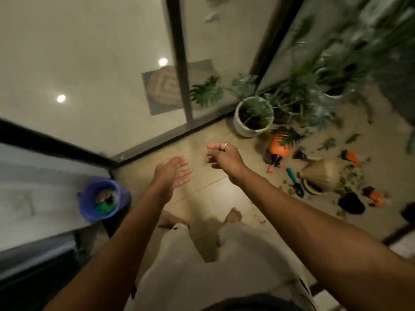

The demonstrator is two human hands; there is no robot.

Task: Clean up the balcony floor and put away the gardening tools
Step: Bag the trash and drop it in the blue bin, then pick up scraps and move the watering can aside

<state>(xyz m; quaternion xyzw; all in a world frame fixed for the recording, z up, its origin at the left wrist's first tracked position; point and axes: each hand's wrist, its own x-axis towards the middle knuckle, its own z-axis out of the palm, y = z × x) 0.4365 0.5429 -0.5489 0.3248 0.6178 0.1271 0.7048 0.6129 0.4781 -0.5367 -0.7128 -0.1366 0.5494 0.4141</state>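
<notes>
I stand on the tiled balcony floor (202,191) with both arms stretched forward. My left hand (173,173) is flat with fingers apart and holds nothing. My right hand (222,158) has a ring, its fingers loosely curled, nothing in it. To the right, gardening things lie scattered: an orange spray bottle (277,153), a teal-handled trowel (295,181), a tipped beige pot (321,178), two small orange tools (353,157) (376,196), a heap of dark soil (351,203) and loose leaves (350,176). A blue bucket (87,205) with something green inside stands at my left.
A white pot with a green plant (252,117) stands by the glass door track (170,135), with more leafy plants (332,70) behind it at the right. My bare feet (233,216) are on the tiles below my hands. The view is blurred by motion.
</notes>
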